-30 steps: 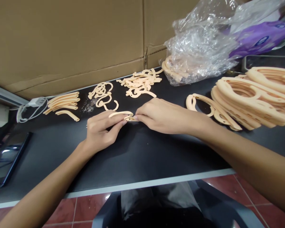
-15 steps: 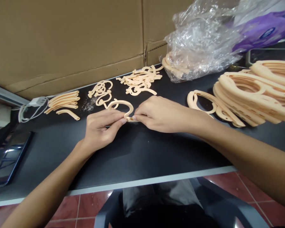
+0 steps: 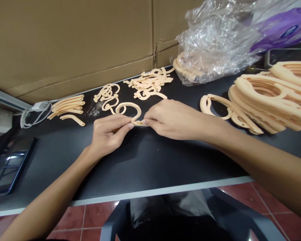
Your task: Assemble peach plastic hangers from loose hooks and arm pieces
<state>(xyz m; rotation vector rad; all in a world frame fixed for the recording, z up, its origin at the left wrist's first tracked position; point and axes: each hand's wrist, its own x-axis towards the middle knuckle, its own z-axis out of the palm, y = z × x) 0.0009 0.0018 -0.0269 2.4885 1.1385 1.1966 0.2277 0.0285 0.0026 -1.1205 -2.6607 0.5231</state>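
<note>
My left hand (image 3: 109,133) and my right hand (image 3: 170,117) meet at the middle of the black table (image 3: 145,164). Both pinch a thin peach-coloured curved strip (image 3: 130,110), whose loop stands up between the fingertips. The left thumb and fingers are closed on one end, and the right fingertips are pressed on the other end. Just behind the hands lie small piles of similar curled peach pieces (image 3: 107,95) and a larger heap of offcuts (image 3: 150,83).
A stack of large peach frames (image 3: 271,97) fills the right side, with one frame (image 3: 215,107) lying apart. Crumpled clear plastic bags (image 3: 215,43) sit at the back right. Curved strips (image 3: 67,107) and a white cable (image 3: 35,112) lie left, a phone (image 3: 7,164) further left. Cardboard (image 3: 77,43) backs the table.
The strip's loop has risen from lying flat between my fingers to standing upright. Both hands have stayed in nearly the same place.
</note>
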